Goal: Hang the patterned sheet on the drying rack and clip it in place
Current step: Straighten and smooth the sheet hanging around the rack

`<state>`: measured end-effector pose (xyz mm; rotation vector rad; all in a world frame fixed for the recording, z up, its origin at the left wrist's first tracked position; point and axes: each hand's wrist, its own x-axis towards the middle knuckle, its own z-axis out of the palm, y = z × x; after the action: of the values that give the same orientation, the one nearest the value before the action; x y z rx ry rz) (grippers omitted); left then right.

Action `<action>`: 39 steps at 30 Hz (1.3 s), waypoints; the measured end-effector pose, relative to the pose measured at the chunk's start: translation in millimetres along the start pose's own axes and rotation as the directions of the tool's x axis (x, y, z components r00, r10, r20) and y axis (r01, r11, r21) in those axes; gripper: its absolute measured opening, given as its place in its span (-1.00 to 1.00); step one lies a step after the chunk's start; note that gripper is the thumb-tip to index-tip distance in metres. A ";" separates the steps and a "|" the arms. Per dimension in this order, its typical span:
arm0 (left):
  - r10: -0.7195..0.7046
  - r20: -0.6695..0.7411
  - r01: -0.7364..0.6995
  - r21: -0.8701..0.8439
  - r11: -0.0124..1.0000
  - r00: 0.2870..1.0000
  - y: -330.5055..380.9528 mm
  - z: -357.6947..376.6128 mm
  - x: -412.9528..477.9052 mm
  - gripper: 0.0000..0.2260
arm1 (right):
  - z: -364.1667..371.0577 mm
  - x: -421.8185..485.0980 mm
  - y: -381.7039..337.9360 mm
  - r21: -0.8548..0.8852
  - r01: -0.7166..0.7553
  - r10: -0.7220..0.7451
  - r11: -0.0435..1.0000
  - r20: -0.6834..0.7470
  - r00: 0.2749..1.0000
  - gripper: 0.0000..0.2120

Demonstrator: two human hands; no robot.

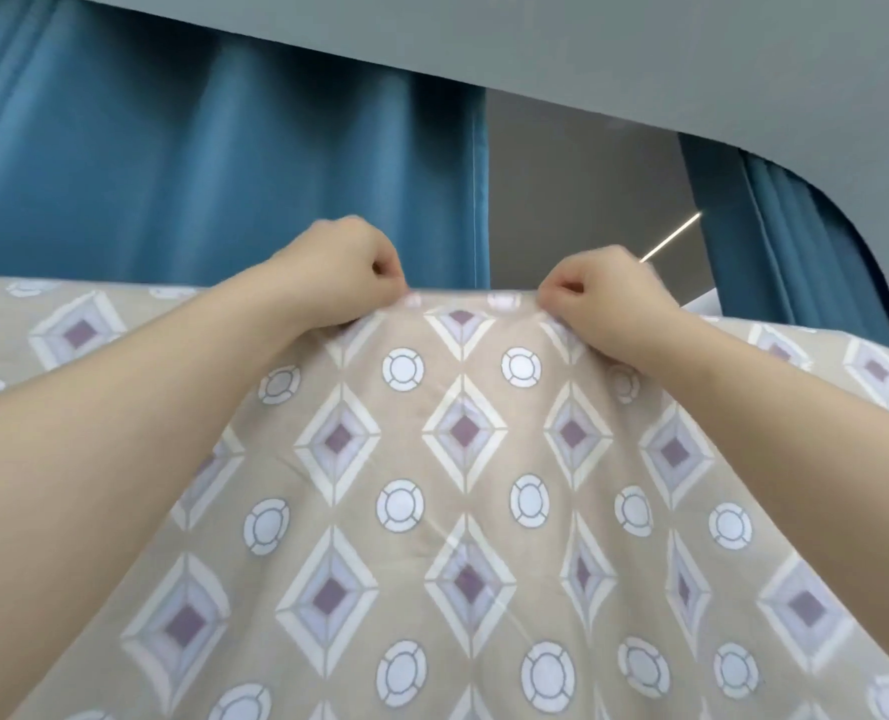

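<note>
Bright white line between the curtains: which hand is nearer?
Right. The right hand grips the patterned sheet just below-left of the bright line; the left hand grips the same top edge farther left, before the blue curtain.

Left hand (346,267) and right hand (611,293) are bare, as are both forearms (120,433).

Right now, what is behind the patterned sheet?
Above the top edge of the sheet, blue curtains and a grey wall show behind it. Anything lower, the drying rack included, is covered by the cloth.
</note>
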<state>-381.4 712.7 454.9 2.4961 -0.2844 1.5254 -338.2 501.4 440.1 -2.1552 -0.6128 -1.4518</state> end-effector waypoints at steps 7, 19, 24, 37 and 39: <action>-0.077 0.174 0.087 -0.053 0.995 0.982 -24.0 -1.6 -13.3 -0.70 | 7.1 -9.3 -14.2 0.087 -0.045 0.020 0.995 0.263 0.965 -0.78; -0.012 -0.230 0.005 -0.032 0.999 0.973 -168.1 -66.6 -82.2 -0.87 | 74.1 -31.6 -161.5 0.055 0.187 -0.194 0.981 0.199 0.961 -0.82; 0.031 -0.095 -0.037 -0.064 0.997 0.995 -219.3 -96.7 -90.5 -0.88 | 104.8 -26.3 -216.1 0.096 0.180 -0.194 0.979 0.172 0.966 -0.78; -0.205 0.117 0.194 0.097 0.976 0.972 -210.3 -119.2 -35.8 -0.89 | 88.9 10.0 -239.3 0.030 -0.218 0.181 0.976 0.450 0.875 -0.84; -0.250 0.269 0.231 0.101 0.968 0.930 -216.2 -117.9 -33.7 -0.93 | 93.2 11.7 -239.1 -0.021 -0.213 0.198 0.977 0.461 0.865 -0.85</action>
<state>-439.4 954.3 462.1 2.6812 0.0350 1.1060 -409.3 747.9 451.4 -2.4713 -0.5340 -0.8109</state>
